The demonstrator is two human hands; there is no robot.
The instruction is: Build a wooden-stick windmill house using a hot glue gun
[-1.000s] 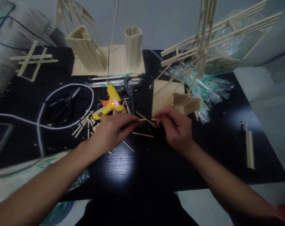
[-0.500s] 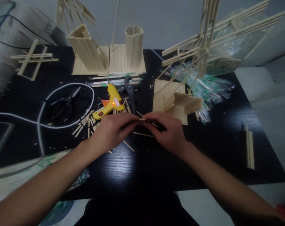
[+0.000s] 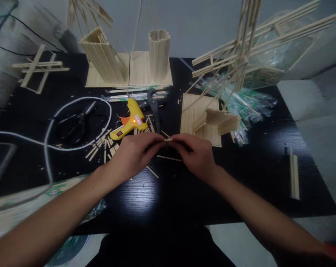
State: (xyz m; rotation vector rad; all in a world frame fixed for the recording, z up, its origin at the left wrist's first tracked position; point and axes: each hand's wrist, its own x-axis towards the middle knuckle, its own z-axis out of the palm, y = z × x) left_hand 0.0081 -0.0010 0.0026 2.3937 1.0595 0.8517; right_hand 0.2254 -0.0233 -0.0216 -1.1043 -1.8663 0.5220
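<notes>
At the center of the frame, the left hand (image 3: 133, 152) and right hand (image 3: 198, 154) face each other over the black surface (image 3: 181, 200). Each grip is closed, fingertips pinching opposite ends of a small row of sticks (image 3: 168, 139), located between the hands. Beyond the left hand lies a yellow glue gun (image 3: 133, 118), indicator lit; dark pliers (image 3: 153, 107) are to its right. Cut sticks (image 3: 95, 150) are scattered left of center. Beyond the right hand, a stick panel (image 3: 188, 111) carries an angular stick wall (image 3: 227, 124).
</notes>
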